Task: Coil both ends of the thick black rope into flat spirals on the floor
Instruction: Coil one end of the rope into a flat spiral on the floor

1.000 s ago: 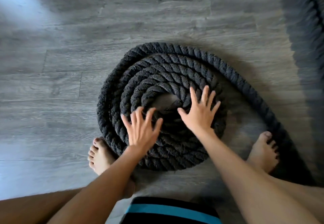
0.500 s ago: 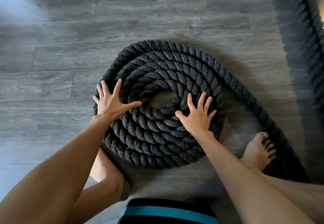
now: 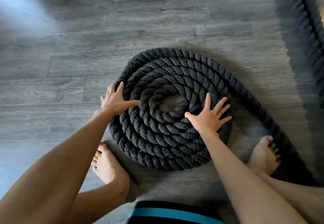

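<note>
A thick black twisted rope lies wound in a flat spiral [image 3: 157, 136] of several turns on the grey plank floor [image 3: 70, 48], its end curled at the open centre. My left hand [image 3: 116, 99] lies flat with spread fingers on the spiral's left outer turns. My right hand [image 3: 209, 117] presses flat with spread fingers on the right inner turns. The free rope length [image 3: 245, 90] leaves the outer turn at the right and curves down past my right foot.
My bare left foot [image 3: 108, 166] stands at the spiral's lower left edge and my right foot [image 3: 264, 153] at its lower right, beside the trailing rope. Another blurred stretch of black rope [image 3: 301, 13] runs along the top right.
My left hand slid from the spiral's near edge up to its left side. My right hand shifted rightward over the turns. The spiral has turned slightly.
</note>
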